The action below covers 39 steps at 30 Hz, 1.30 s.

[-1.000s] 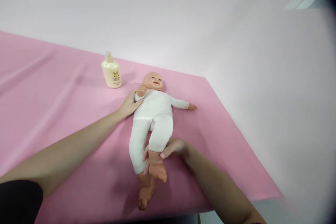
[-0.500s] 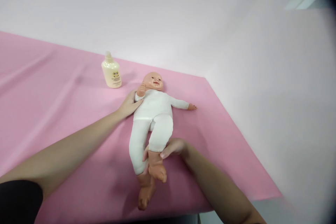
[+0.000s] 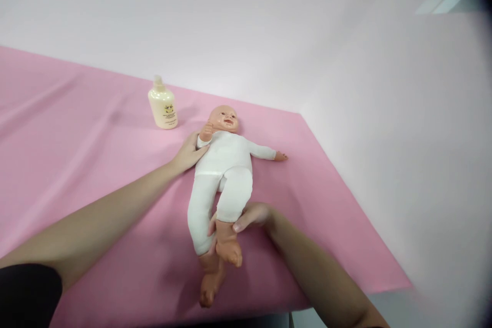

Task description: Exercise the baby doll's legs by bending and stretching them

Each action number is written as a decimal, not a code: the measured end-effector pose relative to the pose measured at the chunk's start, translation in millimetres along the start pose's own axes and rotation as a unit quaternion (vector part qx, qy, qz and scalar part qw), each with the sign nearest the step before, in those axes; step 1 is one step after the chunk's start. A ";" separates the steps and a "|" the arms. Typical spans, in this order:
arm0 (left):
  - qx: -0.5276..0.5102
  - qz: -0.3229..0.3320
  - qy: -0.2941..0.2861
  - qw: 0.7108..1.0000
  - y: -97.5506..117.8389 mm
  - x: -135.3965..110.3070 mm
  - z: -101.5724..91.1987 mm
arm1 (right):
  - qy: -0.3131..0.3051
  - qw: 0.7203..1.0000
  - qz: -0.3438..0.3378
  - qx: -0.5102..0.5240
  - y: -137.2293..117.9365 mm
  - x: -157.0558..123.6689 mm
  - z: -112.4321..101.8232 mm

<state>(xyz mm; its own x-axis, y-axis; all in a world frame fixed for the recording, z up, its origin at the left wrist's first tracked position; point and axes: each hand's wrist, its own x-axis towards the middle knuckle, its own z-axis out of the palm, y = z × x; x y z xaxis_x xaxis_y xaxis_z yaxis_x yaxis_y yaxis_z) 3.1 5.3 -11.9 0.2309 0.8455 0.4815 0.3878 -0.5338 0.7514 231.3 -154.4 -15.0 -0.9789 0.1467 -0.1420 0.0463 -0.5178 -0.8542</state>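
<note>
A baby doll (image 3: 223,156) in white fabric clothing lies on its back, head toward the far side and bare feet toward me. My left hand (image 3: 189,152) grips the doll at its upper arm and side, thumb over the front and most fingers hidden behind the arm. The doll's other arm stretches out over the pink cloth. Around the lower leg on the right, just at the trouser cuff, my right hand (image 3: 251,216) is closed, with fingertips showing between the two legs. That leg is bent slightly and its foot overlaps the other ankle.
A cream-coloured pump bottle (image 3: 163,107) with a printed label stands upright beyond my left hand. Pink cloth (image 3: 96,164) covers the table, with a few creases at the left. White walls (image 3: 215,25) rise behind and to the right of it.
Both hands keep their hold on the doll. Its feet have shifted very slightly to the left; the bottle stands in the same place.
</note>
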 end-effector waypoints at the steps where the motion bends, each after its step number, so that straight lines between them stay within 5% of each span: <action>1: 0.002 0.000 -0.001 1.000 0.2 -0.1 0.0 | -0.001 1.000 -0.001 0.003 0.2 -0.3 0.1; 39: -0.009 0.008 -0.007 1.000 -1.1 -0.1 -0.1 | 0.025 1.000 0.008 0.009 -7.9 -5.3 6.6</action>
<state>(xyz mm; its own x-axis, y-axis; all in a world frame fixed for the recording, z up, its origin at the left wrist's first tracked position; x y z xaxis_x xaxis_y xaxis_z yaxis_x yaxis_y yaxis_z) 2.6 5.8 -12.8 0.2492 0.8364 0.4882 0.3685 -0.5481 0.7509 234.8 -156.7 -4.2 -0.9668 0.1810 -0.1804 0.0571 -0.5351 -0.8428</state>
